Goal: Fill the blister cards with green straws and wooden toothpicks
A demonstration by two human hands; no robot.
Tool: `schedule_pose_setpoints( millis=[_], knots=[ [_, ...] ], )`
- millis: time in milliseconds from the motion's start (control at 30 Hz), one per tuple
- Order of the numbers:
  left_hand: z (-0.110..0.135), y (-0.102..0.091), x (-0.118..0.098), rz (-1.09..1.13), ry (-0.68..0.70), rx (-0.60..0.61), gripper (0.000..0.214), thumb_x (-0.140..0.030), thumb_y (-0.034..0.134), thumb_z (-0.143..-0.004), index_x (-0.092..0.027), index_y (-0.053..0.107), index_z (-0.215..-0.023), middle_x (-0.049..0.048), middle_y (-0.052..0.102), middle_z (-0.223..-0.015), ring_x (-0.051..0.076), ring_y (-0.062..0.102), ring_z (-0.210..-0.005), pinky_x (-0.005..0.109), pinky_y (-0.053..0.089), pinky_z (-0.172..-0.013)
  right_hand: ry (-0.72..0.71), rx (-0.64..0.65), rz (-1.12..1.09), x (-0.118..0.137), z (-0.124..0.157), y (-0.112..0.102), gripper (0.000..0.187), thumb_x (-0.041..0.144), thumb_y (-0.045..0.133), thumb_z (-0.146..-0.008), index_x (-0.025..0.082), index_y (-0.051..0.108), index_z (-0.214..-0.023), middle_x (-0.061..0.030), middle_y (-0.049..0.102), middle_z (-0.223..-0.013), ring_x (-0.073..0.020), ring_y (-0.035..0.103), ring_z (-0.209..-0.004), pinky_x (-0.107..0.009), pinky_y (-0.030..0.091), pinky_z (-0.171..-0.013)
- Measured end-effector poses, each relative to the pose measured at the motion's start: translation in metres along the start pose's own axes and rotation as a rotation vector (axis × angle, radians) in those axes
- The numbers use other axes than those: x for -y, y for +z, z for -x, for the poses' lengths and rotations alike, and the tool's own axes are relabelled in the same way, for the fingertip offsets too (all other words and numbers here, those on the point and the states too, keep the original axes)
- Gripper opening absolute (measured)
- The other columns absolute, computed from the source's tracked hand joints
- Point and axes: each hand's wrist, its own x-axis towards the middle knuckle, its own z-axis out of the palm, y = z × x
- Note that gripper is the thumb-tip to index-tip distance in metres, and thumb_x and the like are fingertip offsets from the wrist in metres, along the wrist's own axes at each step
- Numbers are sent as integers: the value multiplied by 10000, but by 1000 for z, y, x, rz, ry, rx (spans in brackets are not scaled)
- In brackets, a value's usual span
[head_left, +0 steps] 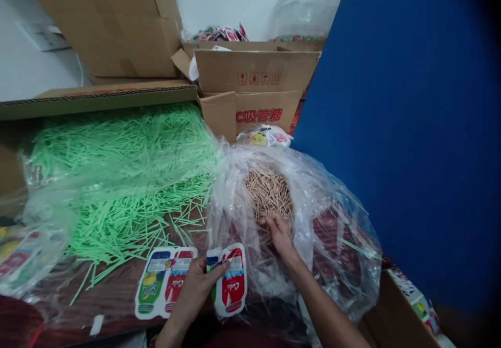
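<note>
In my left hand (203,285) is a flat bottle-shaped pack (234,284), pinched between thumb and fingers. Red Cola print covers its right half; my hand hides part of the green and blue half. A similar twin-bottle pack (151,283) lies just left of that hand on the table. My right hand (278,233) reaches into an open clear plastic bag (230,191), at the near edge of a heap of short brown sticks (268,191). Its thumb and fingers are drawn together; whatever they grip is too small to make out.
Thin green sticks (136,150) spill from a plastic-lined carton (97,96) on the left. Behind the bag stands an open cardboard box (258,71). A blue panel (403,129) borders the right side. Another carton (407,311) with printed packs sits low at right.
</note>
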Motion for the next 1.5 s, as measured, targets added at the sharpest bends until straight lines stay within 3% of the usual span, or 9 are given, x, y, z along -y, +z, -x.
schedule_pose_setpoints(
  millis=[100, 267, 433, 733, 967, 1167, 1300, 1433, 1500],
  knots=[
    [-2, 7, -9, 0, 21, 40, 200, -314, 776, -694, -131, 704, -730, 13, 735, -681, 154, 641, -606, 228, 483, -604, 6, -50, -164, 14, -3, -2, 237, 459, 508, -857, 236, 558, -917, 3, 669, -792, -203, 652, -829, -392, 466, -887],
    [-8, 25, -24, 68, -10, 141, 182, -281, 796, -669, -128, 710, -716, 11, 730, -673, 137, 625, -589, 221, 475, -589, 86, -24, -781, 53, 4, 3, 183, 330, 670, -796, 244, 564, -918, 43, 663, -769, -177, 676, -878, -383, 430, -981],
    [-10, 32, -31, 93, -39, 246, 175, -255, 791, -676, -123, 727, -771, 24, 741, -721, 147, 639, -631, 236, 487, -626, 77, 47, -945, 87, 21, 20, 113, 277, 654, -824, 253, 576, -902, 49, 655, -750, -157, 681, -813, -389, 416, -1004],
    [-11, 34, -32, 128, -21, 266, 206, -248, 793, -673, -105, 724, -804, 55, 744, -757, 165, 648, -649, 262, 497, -661, 185, 42, -877, 95, 41, 40, 146, 323, 623, -841, 275, 541, -951, 48, 654, -718, -184, 692, -773, -361, 515, -813],
    [-12, 33, -36, 142, -53, 264, 252, -264, 806, -657, -111, 722, -840, 64, 750, -808, 187, 661, -698, 294, 510, -697, 188, 55, -767, 86, 49, 36, 121, 335, 624, -842, 260, 568, -919, 18, 697, -758, -198, 677, -901, -347, 505, -834],
    [-14, 32, -43, 60, 2, 249, 241, -277, 794, -680, -126, 717, -851, 45, 751, -836, 178, 658, -723, 276, 506, -704, 177, 372, -546, 89, 45, 24, 174, 333, 656, -817, 220, 636, -948, -63, 663, -1171, -228, 618, -1067, -373, 488, -902],
    [-17, 31, -45, 46, 16, 251, 223, -288, 785, -687, -121, 713, -816, 44, 748, -798, 178, 656, -704, 269, 504, -676, 98, 373, -470, 97, 36, 20, 292, 329, 594, -867, 288, 579, -1156, -36, 647, -1208, -223, 602, -1115, -409, 471, -949],
    [-21, 31, -45, 88, 109, 190, 185, -284, 776, -696, -132, 711, -778, 34, 744, -783, 173, 656, -705, 280, 509, -710, -86, 492, -103, 102, 32, 12, 303, 321, 540, -896, 269, 627, -1182, -37, 620, -1258, -227, 541, -1189, -417, 352, -1069],
    [-22, 31, -44, 105, 139, 184, 182, -282, 767, -706, -130, 715, -790, 43, 746, -789, 183, 663, -728, 297, 512, -742, -141, 539, -20, 101, 32, 8, 321, 301, 558, -885, 271, 626, -1198, -32, 587, -1305, -227, 493, -1241, -413, 298, -1103]
  ],
)
